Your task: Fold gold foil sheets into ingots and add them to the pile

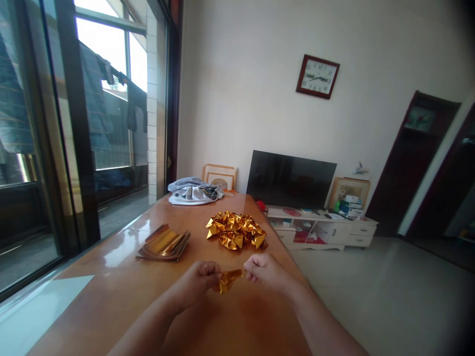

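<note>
Between my two hands, just above the table's near part, is a sheet of gold foil paper [229, 281], partly folded and shiny. My left hand [203, 281] pinches its left end between thumb and fingers. At its right end, the fingertips of my right hand [261, 272] are closed on the corner. Beyond my hands lies a heap of folded gold foil pieces [235, 230] with pointed corners. A stack of flat gold foil sheets [164, 243], slightly curled, rests to the left of the heap.
The long glossy brown table [122, 306] stretches away from me beside a glass sliding door. Grey clothing [195, 191] is piled at its far end. A pale sheet [55, 314] covers the near left corner. Past the table's right edge stand a television [291, 179] and a white cabinet [336, 232].
</note>
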A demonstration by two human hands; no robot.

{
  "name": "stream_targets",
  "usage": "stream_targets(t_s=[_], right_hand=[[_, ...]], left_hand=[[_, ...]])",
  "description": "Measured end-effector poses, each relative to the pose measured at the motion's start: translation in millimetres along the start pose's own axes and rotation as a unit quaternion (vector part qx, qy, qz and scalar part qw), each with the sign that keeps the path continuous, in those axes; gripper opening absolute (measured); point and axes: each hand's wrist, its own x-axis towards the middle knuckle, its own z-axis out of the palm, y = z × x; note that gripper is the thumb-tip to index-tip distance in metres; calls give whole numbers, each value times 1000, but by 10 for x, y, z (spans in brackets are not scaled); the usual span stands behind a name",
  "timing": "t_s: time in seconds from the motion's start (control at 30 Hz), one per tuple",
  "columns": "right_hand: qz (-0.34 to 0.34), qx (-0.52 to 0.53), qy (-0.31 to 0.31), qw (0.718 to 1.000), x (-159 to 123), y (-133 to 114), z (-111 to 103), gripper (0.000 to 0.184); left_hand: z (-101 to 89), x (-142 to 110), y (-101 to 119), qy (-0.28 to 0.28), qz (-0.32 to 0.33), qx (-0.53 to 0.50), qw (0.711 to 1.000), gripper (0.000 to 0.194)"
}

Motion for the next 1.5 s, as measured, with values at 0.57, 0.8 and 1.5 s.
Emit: stream_targets(t_s=[0.57, 0.8, 1.5], right_hand=[[-31, 92, 3, 995, 169, -106, 481, 35], [-16, 129, 24, 991, 122, -80, 382, 39], [4, 179, -19, 984, 59, -102, 475, 34]], left_hand=[[14, 44, -38, 69, 14, -59, 996, 27], [55, 22, 22, 121, 36, -97, 987, 20], [108, -61, 166, 137, -7, -93, 986, 28]])
